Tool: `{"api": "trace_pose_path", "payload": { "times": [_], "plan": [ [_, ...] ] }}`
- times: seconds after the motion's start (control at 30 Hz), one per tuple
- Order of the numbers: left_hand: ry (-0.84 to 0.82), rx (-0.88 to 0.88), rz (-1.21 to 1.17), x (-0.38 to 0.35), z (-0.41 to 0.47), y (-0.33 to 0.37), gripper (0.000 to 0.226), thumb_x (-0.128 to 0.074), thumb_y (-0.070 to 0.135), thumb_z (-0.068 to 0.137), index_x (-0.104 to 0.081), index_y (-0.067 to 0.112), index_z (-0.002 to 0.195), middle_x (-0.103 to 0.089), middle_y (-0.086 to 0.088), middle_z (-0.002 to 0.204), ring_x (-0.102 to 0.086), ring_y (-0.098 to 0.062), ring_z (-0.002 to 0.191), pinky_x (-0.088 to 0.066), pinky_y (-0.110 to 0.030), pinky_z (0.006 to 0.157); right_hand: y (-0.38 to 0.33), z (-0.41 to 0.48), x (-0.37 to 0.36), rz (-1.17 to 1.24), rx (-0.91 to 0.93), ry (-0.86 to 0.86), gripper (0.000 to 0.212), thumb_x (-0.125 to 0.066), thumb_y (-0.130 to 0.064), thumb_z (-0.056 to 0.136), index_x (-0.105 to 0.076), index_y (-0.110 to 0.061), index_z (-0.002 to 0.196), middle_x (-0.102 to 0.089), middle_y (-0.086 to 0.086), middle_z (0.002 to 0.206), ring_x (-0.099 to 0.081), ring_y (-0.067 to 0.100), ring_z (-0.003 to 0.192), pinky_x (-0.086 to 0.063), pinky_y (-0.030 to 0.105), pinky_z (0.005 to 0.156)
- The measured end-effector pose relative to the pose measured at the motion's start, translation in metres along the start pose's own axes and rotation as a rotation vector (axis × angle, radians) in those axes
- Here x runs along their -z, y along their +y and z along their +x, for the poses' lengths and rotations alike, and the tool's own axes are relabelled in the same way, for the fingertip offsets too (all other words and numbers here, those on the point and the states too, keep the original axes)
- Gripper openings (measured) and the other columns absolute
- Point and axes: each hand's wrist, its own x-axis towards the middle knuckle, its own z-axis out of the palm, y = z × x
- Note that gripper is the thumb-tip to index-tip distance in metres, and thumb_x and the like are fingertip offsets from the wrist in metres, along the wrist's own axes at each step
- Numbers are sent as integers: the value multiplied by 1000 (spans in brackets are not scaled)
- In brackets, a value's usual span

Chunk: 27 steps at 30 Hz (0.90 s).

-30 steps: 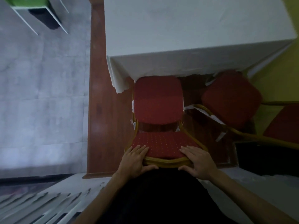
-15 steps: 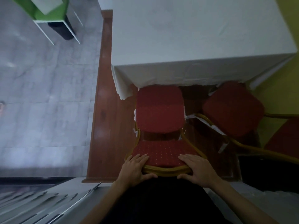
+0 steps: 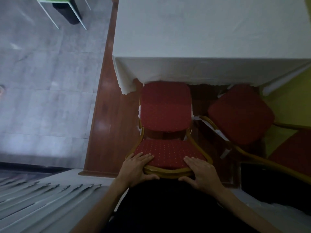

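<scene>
Fingers of the left hand and right hand lie over the padded back of the red chair, thumbs hooked behind its gold frame, gripping it. Its seat reaches the white-clothed tabletop, with a second chair just right.

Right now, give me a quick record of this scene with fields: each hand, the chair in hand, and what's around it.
left hand: grips the left end of the backrest top, fingers over the front, thumb behind
right hand: grips the right end the same way
red chair: gold frame, upright, faces the table, seat front at the cloth's hem
table: covered with a white cloth that hangs down the near side
second red chair: to the right, turned at an angle
wooden floor strip: left of the chair, grey tiles beyond it
</scene>
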Motion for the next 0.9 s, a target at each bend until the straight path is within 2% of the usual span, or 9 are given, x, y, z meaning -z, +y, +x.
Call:
{"api": "trace_pose_path", "payload": {
  "times": [0.2,0.43,0.6,0.9],
  "plan": [
    [-66,21,39,4,-3,-3,106,-33,100,67,-35,35,151,-36,13,155,-31,-14,144,-22,-45,118,-7,-3,0,-7,-13,-26,91,-37,-85,85,-65,-11,130,-66,4,129,-65,24,115,-53,41,95],
    [-62,9,83,4,-4,-7,108,-28,100,67,-35,33,151,-37,10,155,-32,-16,144,-24,-45,118,-8,2,1,41,17,-57,89,-41,-85,84,-63,-13,132,-64,2,133,-62,23,120,-49,40,98],
    [-64,9,100,5,-5,-6,107,-26,100,68,-32,34,152,-33,11,156,-28,-14,145,-18,-42,120,-8,4,3,74,16,-45,86,-46,-85,82,-65,-17,131,-64,-2,133,-62,20,120,-49,38,99],
    [-36,0,46,8,-12,-18,105,-30,99,68,-32,36,152,-34,12,156,-28,-15,145,-18,-38,118,-24,10,2,102,13,-71,84,-44,-85,83,-63,-21,133,-62,-3,135,-60,19,122,-47,38,101]
  ]
}}
